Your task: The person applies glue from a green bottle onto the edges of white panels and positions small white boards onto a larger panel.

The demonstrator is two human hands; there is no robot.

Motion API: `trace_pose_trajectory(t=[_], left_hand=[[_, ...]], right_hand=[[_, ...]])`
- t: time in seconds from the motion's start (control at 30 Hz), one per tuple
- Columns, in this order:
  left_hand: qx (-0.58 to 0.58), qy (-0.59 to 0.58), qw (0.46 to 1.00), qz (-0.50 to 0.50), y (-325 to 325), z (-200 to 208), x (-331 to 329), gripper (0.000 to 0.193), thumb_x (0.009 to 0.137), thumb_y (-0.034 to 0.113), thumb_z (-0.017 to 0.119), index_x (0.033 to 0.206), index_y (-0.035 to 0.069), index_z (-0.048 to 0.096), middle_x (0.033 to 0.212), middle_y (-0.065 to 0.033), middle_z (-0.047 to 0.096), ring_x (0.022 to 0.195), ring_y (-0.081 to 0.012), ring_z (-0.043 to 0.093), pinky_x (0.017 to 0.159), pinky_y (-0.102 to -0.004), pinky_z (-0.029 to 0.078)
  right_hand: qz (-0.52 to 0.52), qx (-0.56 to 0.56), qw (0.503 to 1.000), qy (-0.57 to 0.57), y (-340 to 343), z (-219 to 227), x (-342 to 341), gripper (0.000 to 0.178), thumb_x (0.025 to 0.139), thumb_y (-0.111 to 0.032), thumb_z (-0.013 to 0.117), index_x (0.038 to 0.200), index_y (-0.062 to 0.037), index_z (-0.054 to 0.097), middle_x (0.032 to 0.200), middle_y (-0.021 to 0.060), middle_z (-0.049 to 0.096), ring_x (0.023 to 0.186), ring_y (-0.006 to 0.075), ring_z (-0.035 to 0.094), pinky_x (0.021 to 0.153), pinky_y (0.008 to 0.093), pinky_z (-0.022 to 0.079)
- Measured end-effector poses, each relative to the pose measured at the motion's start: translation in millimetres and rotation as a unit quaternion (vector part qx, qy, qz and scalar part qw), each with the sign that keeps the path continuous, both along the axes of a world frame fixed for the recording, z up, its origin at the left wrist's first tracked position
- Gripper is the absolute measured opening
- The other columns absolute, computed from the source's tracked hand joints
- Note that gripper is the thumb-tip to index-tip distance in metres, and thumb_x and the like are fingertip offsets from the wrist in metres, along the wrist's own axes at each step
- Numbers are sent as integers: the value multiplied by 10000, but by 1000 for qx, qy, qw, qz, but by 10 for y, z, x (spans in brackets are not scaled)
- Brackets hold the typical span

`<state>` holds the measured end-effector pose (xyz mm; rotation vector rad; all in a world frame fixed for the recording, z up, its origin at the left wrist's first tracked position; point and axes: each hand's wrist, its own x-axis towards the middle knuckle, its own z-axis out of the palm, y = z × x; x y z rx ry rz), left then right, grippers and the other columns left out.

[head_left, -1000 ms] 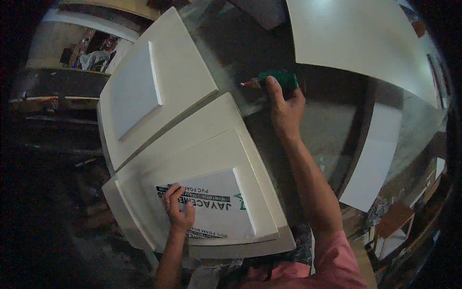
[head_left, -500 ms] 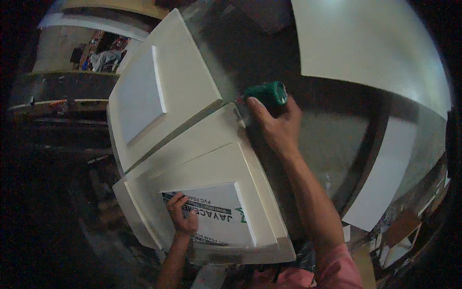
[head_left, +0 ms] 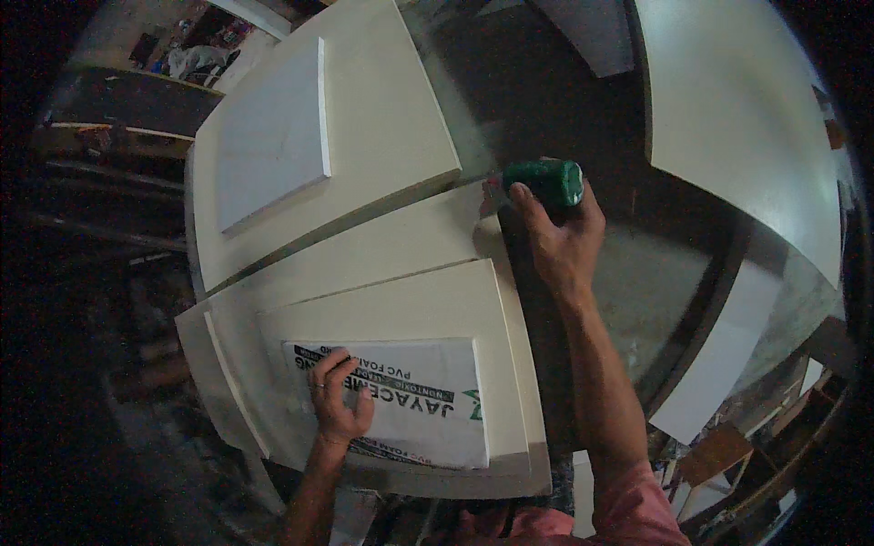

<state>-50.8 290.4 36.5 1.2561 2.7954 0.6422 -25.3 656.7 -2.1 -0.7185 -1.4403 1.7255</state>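
Board in plain white (head_left: 273, 136) lies on a cream panel (head_left: 401, 118), ahead of our left grip. Our left hand (head_left: 341, 405) isn't clenched at all, just loose fingers resting on the printed white board (head_left: 423, 419) right under it. Our right hand (head_left: 555, 223) has a proper hold on the green bottle (head_left: 542, 180), reddish end pointing left. Right of that grip we've got a white strip (head_left: 728, 350) and a big cream sheet (head_left: 737, 118).

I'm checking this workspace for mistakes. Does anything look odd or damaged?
No damage or spill stands out. Slightly odd: the printed board under the left hand reads upside down from this viewpoint.
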Motion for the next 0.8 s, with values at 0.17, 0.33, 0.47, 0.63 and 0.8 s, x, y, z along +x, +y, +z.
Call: trace_pose_trajectory(t=[0.17,0.33,0.47,0.63,0.8], left_hand=[[-2,-8,1000,4,25,21,-14,395,755,183,609,1120,32,591,1213,-147,542,1098,-324,499,972,-441,376],[4,-15,1000,5,8,48,-10,394,751,174,618,1116,31,591,1209,-146,540,1096,-324,499,970,-445,378],[-2,-10,1000,3,28,46,-2,398,751,175,620,1120,32,588,1205,-150,538,1092,-326,500,971,-451,376],[10,-14,1000,4,-5,9,-2,392,762,185,611,1121,31,586,1206,-161,541,1093,-336,500,969,-461,373],[1,-4,1000,4,30,27,14,387,773,186,601,1124,25,580,1208,-176,539,1104,-345,497,969,-468,373]], right_hand=[[-3,30,999,-12,-28,-96,133,321,805,-126,776,1068,-21,624,946,56,691,862,130,650,783,278,519],[-9,26,1000,-5,-56,-53,50,332,799,-123,780,1077,-23,629,956,64,692,865,133,649,798,281,517],[-10,40,999,-22,5,-76,42,333,797,-128,781,1076,-21,634,962,73,692,868,132,646,804,282,515],[-9,56,998,-32,-130,-85,334,320,785,-126,782,1047,-12,638,954,76,693,861,139,647,799,291,517],[-15,43,998,-51,-342,-2,786,321,775,-103,771,1051,-7,638,965,80,696,876,151,652,810,295,514]])
